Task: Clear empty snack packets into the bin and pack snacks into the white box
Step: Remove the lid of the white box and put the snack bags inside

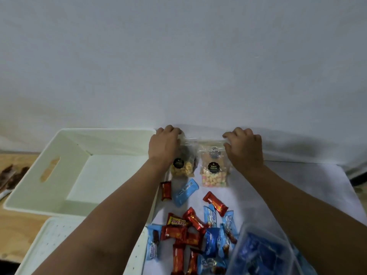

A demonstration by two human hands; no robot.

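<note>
Wrappers [190, 235] lie below; left hand [164, 145] and right hand [244, 149] each pinch a pouch top, ready for the box [47, 187] leftward

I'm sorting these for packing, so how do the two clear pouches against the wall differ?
The left clear plastic pouch holds yellowish pieces, gripped by the left hand; the right clear plastic pouch holds pastel pink-and-white pieces, gripped by the right hand. Both stand upright and carry round black labels.

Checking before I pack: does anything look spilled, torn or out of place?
Nothing spilled or visibly torn. The wrapped snacks lie in a loose jumble on the cloth, and the white box is empty. Both hands grip clear pouches by the wall.
</note>
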